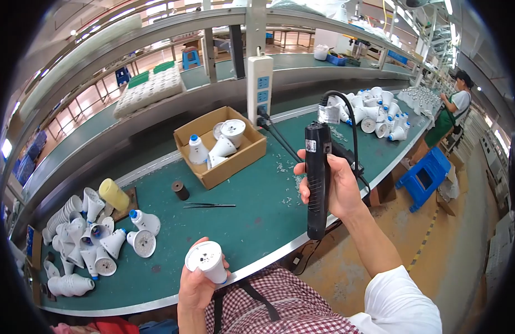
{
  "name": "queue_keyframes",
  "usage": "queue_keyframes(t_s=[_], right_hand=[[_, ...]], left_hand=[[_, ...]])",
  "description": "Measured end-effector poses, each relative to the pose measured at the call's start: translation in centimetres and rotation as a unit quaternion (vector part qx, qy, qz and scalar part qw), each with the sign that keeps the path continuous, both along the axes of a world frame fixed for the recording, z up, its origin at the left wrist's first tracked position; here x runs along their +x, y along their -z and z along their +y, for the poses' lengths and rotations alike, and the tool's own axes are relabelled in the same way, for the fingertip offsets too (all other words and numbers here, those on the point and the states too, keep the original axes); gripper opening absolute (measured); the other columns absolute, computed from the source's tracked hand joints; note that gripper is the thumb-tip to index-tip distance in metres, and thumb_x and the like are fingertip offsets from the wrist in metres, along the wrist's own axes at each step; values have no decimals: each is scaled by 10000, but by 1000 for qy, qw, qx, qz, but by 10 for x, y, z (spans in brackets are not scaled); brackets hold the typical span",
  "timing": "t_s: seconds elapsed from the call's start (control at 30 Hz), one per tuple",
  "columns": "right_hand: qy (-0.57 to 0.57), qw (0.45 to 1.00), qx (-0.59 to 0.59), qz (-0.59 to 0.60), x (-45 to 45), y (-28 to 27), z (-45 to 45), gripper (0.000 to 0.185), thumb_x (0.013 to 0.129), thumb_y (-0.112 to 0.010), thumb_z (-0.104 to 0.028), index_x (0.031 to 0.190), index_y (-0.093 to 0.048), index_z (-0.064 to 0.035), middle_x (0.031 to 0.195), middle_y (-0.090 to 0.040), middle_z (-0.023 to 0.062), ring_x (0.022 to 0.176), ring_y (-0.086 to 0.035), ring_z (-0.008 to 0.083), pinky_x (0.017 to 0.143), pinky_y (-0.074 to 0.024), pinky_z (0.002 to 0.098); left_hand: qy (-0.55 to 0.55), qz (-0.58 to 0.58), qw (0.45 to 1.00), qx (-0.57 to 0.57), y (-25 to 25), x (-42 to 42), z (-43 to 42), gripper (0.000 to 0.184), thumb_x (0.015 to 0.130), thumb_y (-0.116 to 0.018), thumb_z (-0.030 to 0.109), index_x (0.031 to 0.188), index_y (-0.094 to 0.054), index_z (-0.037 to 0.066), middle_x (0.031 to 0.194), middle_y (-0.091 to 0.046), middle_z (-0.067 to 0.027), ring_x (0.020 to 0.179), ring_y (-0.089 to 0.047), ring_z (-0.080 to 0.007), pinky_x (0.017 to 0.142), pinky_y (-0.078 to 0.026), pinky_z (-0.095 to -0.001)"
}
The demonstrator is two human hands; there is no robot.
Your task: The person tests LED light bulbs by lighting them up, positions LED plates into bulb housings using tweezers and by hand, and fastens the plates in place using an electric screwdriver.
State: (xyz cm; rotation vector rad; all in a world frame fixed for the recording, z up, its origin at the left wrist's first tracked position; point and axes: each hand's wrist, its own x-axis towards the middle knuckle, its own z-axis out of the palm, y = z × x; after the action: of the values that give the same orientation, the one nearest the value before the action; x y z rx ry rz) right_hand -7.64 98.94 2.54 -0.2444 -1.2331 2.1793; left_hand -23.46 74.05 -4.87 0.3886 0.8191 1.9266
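Observation:
My left hand [195,286], near the table's front edge, is closed around a white cone-shaped lamp housing [213,264]. Its round plate with small dark parts faces up. My right hand [341,186] grips a black corded tool that looks like an electric screwdriver [317,189], held upright over the table's front edge. A black cable [353,125] loops behind the tool. Black tweezers [210,205] and a small dark cylinder [180,191] lie on the green table between the hands and the cardboard box.
A cardboard box [227,175] holds several white housings. More housings are heaped at left [73,242] beside a yellow cylinder [113,193], and at far right [374,108]. A power strip [260,83] hangs on the post. A blue stool [424,177] and a co-worker [455,108] are at right.

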Motion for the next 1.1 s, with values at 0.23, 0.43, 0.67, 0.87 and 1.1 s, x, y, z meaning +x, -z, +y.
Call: queue_keyframes(t_s=[0.23, 0.43, 0.67, 0.87, 1.1], right_hand=[[3, 999, -24, 24, -10, -2, -15, 507, 868, -358, -457, 1069, -481, -8, 816, -579, 94, 507, -542, 182, 459, -458, 313], [22, 968, 77, 239, -24, -18, -47, 416, 827, -493, -124, 1209, -358, -30, 1028, -467, 94, 584, -517, 151, 511, -452, 304], [43, 963, 42, 262, -65, -33, -83, 418, 715, -510, 75, 1109, -398, -8, 961, -473, 85, 597, -550, 152, 524, -483, 308], [51, 963, 82, 250, -76, -29, -91, 388, 689, -560, 60, 1043, -405, 26, 919, -475, 87, 581, -557, 142, 516, -490, 283], [44, 968, 149, 198, -74, -27, -93, 440, 731, -486, 34, 1142, -354, -50, 974, -429, 79, 598, -499, 130, 545, -446, 291]], left_hand=[[-39, 98, 993, -47, 8, 2, -1, 790, 617, -721, 252, 1262, -326, 24, 980, -534, -131, 865, -567, -240, 706, -498, -362], [-55, 243, 965, -75, 4, 9, 4, 795, 609, -750, 116, 1255, -299, 9, 1032, -511, -83, 947, -524, -150, 828, -429, -274], [-45, 337, 936, -89, 7, 14, 2, 764, 595, -743, 105, 1223, -321, 0, 1027, -521, -93, 964, -518, -160, 845, -415, -284], [-19, 358, 929, -89, 4, 17, -1, 753, 588, -724, 93, 1216, -322, -6, 1029, -523, -95, 964, -512, -158, 852, -402, -286], [-5, 362, 928, -85, 4, 18, -2, 777, 580, -732, 86, 1225, -309, -8, 1032, -520, -92, 960, -508, -152, 856, -396, -284]])
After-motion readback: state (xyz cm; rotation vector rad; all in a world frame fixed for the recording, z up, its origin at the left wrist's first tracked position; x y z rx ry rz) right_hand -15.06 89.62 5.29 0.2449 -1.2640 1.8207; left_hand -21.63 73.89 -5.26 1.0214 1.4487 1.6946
